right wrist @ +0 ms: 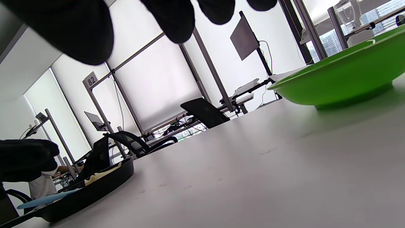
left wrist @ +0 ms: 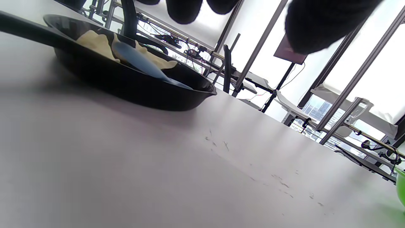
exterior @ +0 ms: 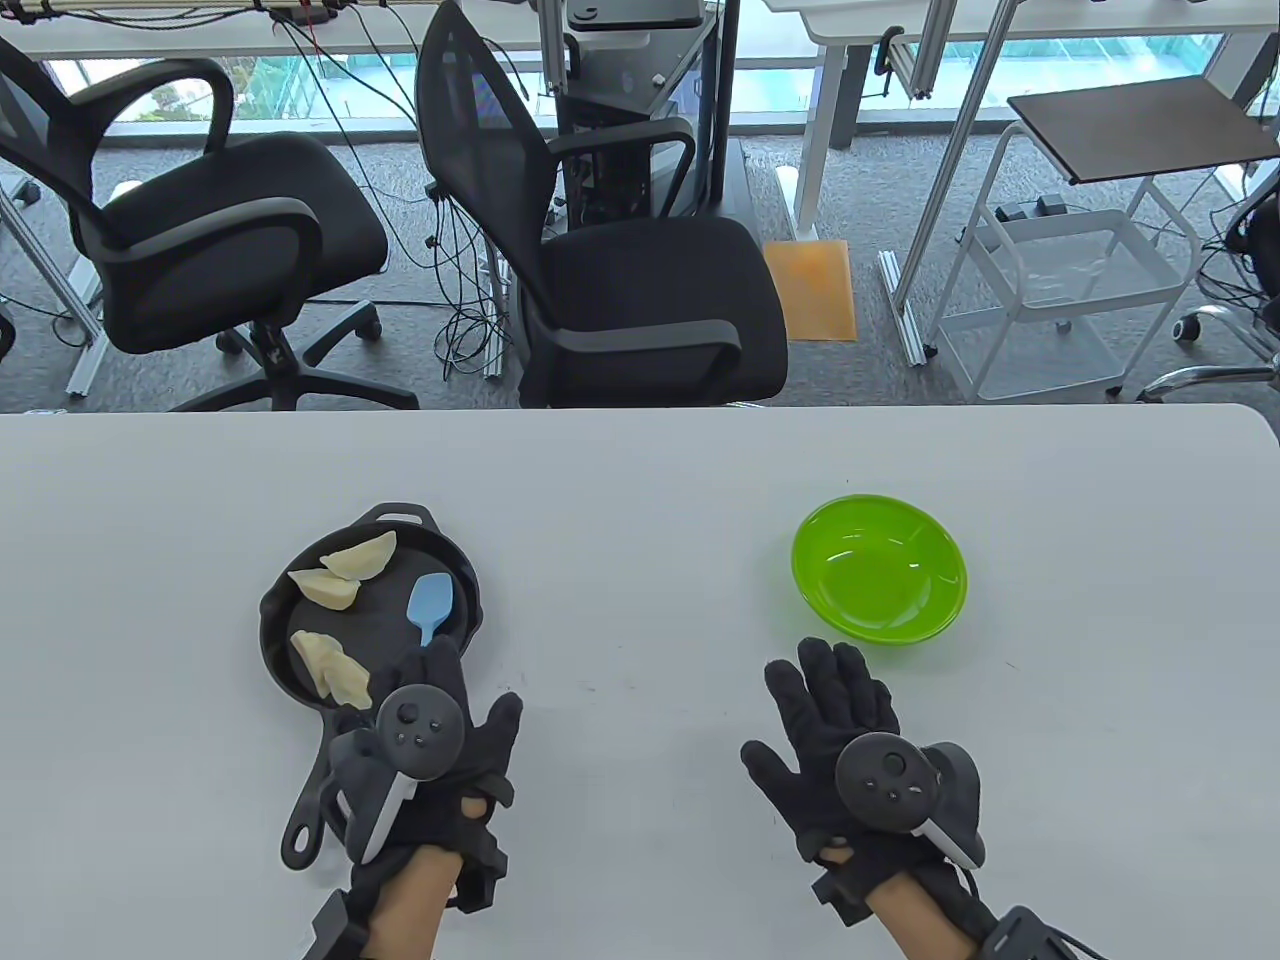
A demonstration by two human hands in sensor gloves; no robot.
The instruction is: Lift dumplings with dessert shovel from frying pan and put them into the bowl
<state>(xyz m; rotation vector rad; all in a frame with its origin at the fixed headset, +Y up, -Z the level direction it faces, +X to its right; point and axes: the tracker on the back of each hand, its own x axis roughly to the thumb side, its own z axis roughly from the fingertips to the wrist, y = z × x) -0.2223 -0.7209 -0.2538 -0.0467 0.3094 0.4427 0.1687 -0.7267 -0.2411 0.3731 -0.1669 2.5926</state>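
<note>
Under the left hand [exterior: 440, 735], the dessert shovel [exterior: 432, 603] handle is hidden.

The number "82" is printed on a small tag [right wrist: 90, 80] fixed to a frame post. A second tag [right wrist: 41, 117] farther left cannot be read surely.

We count four dumplings in one black frying pan [exterior: 300, 660]: one [exterior: 362, 555] at the far side, one [exterior: 324, 588] just beside it, and two near the handle side, [exterior: 312, 648] and [exterior: 344, 680]. We see one blue dessert shovel [exterior: 433, 603] and one green bowl [exterior: 880, 568]. Two gloved hands are there, the left [exterior: 440, 745] and the right [exterior: 850, 745], each with one tracker. Behind the surface [exterior: 640, 470] we count two black office chairs, [exterior: 190, 240] and [exterior: 620, 270].
</note>
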